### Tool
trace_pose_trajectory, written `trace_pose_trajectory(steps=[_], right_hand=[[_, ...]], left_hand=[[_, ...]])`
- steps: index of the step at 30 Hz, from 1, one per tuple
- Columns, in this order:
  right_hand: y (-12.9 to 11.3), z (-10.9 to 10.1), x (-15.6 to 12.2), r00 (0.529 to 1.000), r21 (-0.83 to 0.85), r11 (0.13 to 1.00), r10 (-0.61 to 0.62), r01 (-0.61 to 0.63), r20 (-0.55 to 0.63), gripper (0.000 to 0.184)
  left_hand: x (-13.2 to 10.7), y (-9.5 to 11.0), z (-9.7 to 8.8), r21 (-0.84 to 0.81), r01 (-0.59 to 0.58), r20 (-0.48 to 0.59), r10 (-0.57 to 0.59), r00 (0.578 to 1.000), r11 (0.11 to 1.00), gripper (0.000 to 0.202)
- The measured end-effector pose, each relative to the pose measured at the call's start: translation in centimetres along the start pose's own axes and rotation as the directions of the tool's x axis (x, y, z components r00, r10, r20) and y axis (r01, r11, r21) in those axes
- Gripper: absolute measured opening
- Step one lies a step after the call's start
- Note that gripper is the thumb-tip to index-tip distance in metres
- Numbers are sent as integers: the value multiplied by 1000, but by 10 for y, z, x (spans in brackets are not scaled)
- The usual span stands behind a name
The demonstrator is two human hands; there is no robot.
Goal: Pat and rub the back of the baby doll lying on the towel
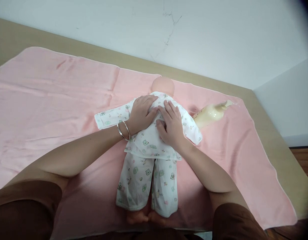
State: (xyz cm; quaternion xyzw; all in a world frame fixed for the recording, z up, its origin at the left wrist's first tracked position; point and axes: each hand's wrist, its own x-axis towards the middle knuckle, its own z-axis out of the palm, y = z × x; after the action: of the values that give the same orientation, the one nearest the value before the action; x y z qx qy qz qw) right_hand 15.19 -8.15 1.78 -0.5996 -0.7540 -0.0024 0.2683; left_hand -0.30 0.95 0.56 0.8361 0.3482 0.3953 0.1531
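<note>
A baby doll point(163, 85) lies face down, its bald head away from me and its bare feet near the front edge. It wears a white pajama top point(146, 141) and matching pajama pants point(135, 181), printed with small green and pink figures. On the left of the doll's upper back rests my left hand point(143, 111), palm down with the fingers stretched out; a silver bangle circles that wrist. My right hand point(171, 125) lies flat on the right side of the back, fingers extended. Both palms touch the cloth, and neither hand grips anything.
Beneath the doll a pink blanket point(56, 86) covers most of the wooden tabletop point(206, 80). A cream-coloured pump bottle point(210, 113) lies on its side by the doll's right-hand sleeve. Behind the table stands a white wall point(106, 26) with a crack.
</note>
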Motion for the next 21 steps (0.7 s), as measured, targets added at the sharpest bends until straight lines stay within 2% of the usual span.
trace_pose_trajectory(steps=[21], right_hand=[[0, -1, 0, 1000, 16, 1000, 10, -10, 15, 52]], left_hand=[[0, 0, 0, 5, 20, 12, -20, 1000, 1000, 49]])
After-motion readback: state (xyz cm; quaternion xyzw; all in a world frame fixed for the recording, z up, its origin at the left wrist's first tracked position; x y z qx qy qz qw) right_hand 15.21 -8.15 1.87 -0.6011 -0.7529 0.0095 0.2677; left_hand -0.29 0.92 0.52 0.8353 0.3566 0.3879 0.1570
